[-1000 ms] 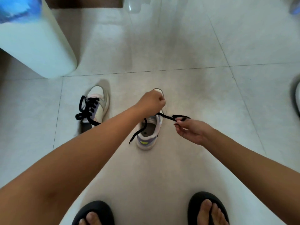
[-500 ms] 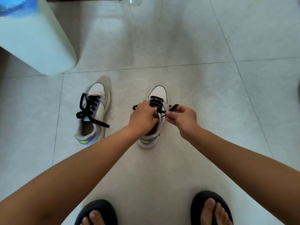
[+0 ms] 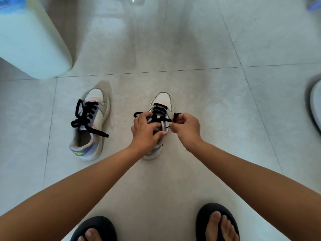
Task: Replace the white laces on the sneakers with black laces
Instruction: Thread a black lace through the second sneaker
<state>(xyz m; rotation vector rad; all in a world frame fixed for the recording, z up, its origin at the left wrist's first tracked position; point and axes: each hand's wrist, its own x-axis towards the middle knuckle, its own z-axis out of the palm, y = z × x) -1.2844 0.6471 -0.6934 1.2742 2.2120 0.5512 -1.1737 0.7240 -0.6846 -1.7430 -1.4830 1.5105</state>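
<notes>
Head view, landmark: right sneaker (image 3: pixel 160 108), toe pointing away from me, heel toward my feet, flat on the floor (image 3: pixel 208 101).
Long axis: runs straight away from me; the eyelet rows follow it.
Black lace (image 3: pixel 159 107): crossed over the lower eyelets near the toe; one end sticks out left of the sneaker, the other runs right across the tongue.
My left hand (image 3: pixel 145 131): over the sneaker's throat, fingers (image 3: pixel 161 133) curled onto the tongue and upper, pinning the shoe; whether they also pinch the left lace end, I cannot tell.
My right hand (image 3: pixel 186 126): just right of the sneaker, fingers clenched on the free lace end, a bunched loop showing above the knuckles.
Relation that matters: the next open eyelets look to lie toward the heel, between my two hands; the right hand is nearer the free end.
Judgement: lacing about halfway up this shoe.
Left sneaker (image 3: pixel 90 124): well apart to the left, already carrying a black lace, ends loose.
</notes>
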